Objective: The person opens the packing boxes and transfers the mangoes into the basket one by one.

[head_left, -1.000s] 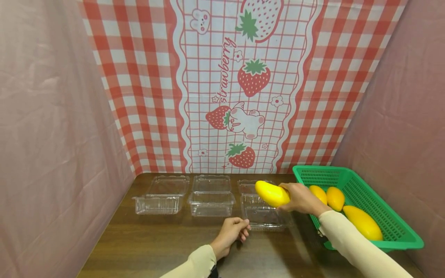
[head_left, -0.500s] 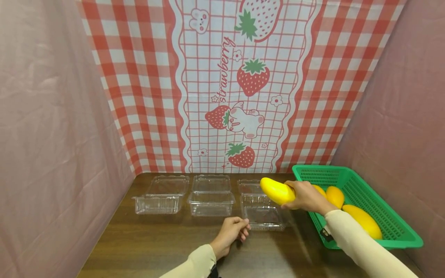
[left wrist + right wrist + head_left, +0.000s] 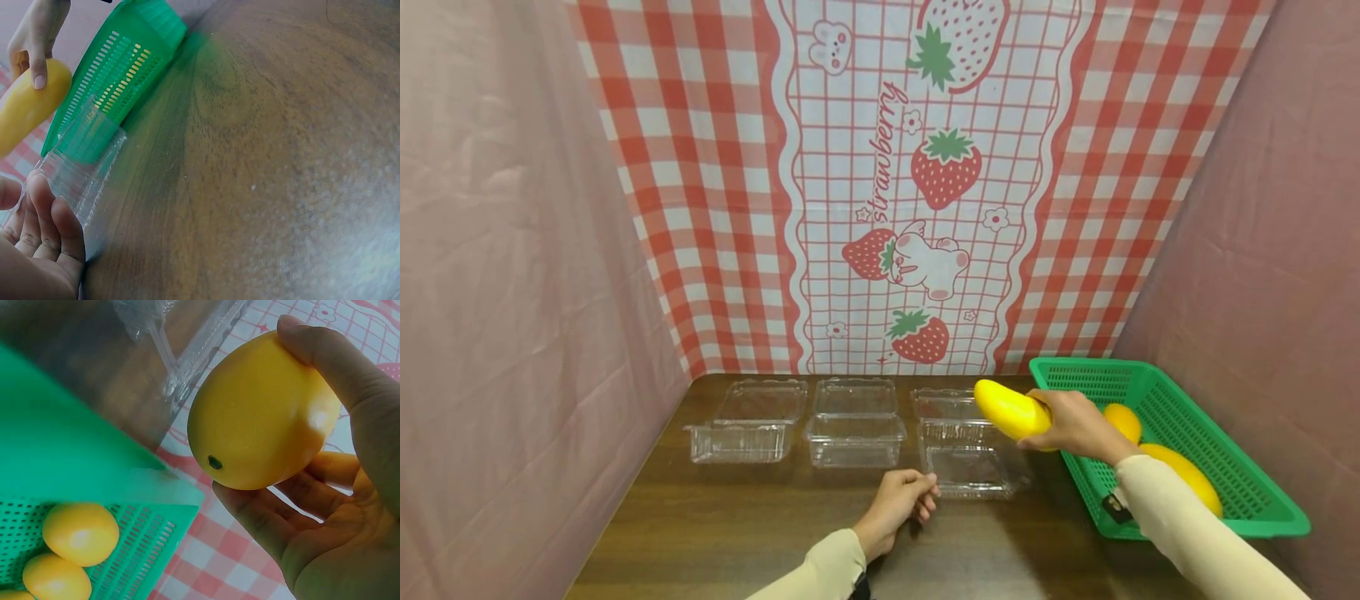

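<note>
My right hand (image 3: 1071, 427) grips a smooth yellow mango (image 3: 1009, 408) above the table, beside the green basket's left rim. In the right wrist view, a dark stem spot shows on the mango's end, with thumb and fingers on opposite sides. My left hand (image 3: 898, 510) stays low at the front left corner of the rightmost clear plastic container (image 3: 966, 471), thumb and forefinger together at its rim. From the left wrist view, its other fingers are curled beside the clear wall. This container has its lid folded open toward the back; the mango partly covers the lid.
Two more open clear containers, one in the middle (image 3: 856, 452) and one on the left (image 3: 741, 443), stand in the same row. On the right, the green basket (image 3: 1270, 500) holds more mangoes (image 3: 1180, 475). A checked strawberry cloth (image 3: 730, 208) hangs behind the table.
My right hand has carried the mango a little to the right, away from over the rightmost container and closer to the basket. The left hand and containers have stayed put.
</note>
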Motion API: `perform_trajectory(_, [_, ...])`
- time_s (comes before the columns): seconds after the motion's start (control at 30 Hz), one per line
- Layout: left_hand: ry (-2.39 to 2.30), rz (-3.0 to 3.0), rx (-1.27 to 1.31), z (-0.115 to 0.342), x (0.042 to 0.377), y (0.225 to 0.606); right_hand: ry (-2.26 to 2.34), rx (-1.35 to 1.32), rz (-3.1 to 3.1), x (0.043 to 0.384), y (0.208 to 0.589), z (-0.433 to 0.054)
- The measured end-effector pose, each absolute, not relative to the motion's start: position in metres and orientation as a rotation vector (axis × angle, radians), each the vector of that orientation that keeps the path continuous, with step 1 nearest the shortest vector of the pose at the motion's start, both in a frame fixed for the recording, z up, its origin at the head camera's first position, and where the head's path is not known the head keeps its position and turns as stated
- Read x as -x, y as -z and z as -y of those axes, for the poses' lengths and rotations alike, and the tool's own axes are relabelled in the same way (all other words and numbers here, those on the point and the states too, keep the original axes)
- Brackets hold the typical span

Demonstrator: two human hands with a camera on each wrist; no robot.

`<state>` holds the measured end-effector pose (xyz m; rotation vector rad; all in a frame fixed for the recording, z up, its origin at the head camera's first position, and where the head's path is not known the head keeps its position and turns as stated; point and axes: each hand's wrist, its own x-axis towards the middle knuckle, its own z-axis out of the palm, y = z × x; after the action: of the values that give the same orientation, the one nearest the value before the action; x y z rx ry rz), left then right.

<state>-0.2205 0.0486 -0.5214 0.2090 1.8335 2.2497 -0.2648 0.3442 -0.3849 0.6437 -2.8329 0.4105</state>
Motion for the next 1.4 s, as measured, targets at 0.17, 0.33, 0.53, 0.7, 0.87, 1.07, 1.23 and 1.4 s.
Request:
perform_trajectory(0.17, [-2.247, -1.836, -0.202, -0.049, 0.22, 0.522, -0.424, -0.603, 2.845, 0.262, 0.383, -0.35])
perform_trajectory(0.33, [-2.245, -1.836, -0.202, -0.049, 0.22, 0.523, -0.424, -0.565, 2.855, 0.26, 0.381, -0.357])
perform_trajectory(0.53, [-2.246, -1.842, -0.207, -0.049, 0.22, 0.523, -0.455, -0.532, 2.874, 0.258, 0.376, -0.366])
perform_trajectory(0.7, [-2.242, -1.843, -0.204, -0.049, 0.22, 0.523, -0.486, -0.512, 2.886, 0.255, 0.37, -0.376])
perform_trajectory(0.87, [-2.244, -1.839, -0.199, -0.049, 0.221, 0.523, -0.489, -0.489, 2.896, 0.252, 0.365, -0.385])
perform_trajectory(1.07, [-2.247, -1.839, -0.205, -0.049, 0.222, 0.521, -0.484, -0.431, 2.947, 0.249, 0.364, -0.401])
perform_trajectory(1.23, [-2.244, -1.823, -0.206, -0.05, 0.222, 0.523, -0.473, -0.393, 2.953, 0.243, 0.368, -0.417])
perform_trajectory(1.4, [-2.249, -1.818, -0.2, -0.05, 0.221, 0.523, -0.444, -0.381, 2.956, 0.238, 0.374, -0.43])
